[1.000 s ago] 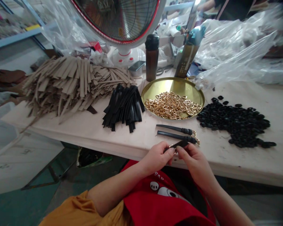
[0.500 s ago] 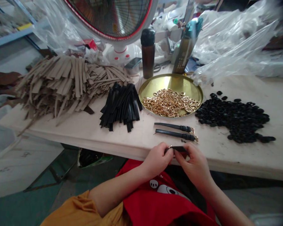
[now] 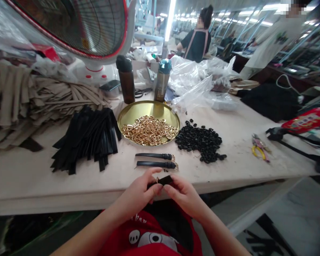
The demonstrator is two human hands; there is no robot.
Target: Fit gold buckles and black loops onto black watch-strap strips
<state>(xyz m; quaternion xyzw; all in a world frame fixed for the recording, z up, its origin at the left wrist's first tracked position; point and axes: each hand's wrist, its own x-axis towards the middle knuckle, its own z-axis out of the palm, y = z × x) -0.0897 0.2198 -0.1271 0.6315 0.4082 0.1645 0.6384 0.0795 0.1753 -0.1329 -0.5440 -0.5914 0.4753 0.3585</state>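
Observation:
Between my two hands, at the table's front edge, is a black strap (image 3: 165,180) with a bit of gold metal, seemingly a buckle, near its left part. My left hand (image 3: 142,188) grips the buckle end, its index finger raised. My right hand (image 3: 182,193) pinches the strap's other end. Just beyond them lie two black straps with gold buckles, the nearer strap (image 3: 156,164) and the farther strap (image 3: 152,155), side by side. Behind these stands a round gold tray (image 3: 128,112) with a heap of gold buckles (image 3: 149,131).
Black straps (image 3: 88,138) and beige strips (image 3: 13,96) are piled left. Small black loops (image 3: 200,140) lie right of the tray, with pliers (image 3: 259,151) farther right. A fan (image 3: 93,71), a dark bottle (image 3: 126,81) and plastic bags (image 3: 194,78) stand behind. Two people are in the background.
The view has swung right and up, bringing the pliers and background people into sight. My left index finger has lifted; both hands still hold the strap.

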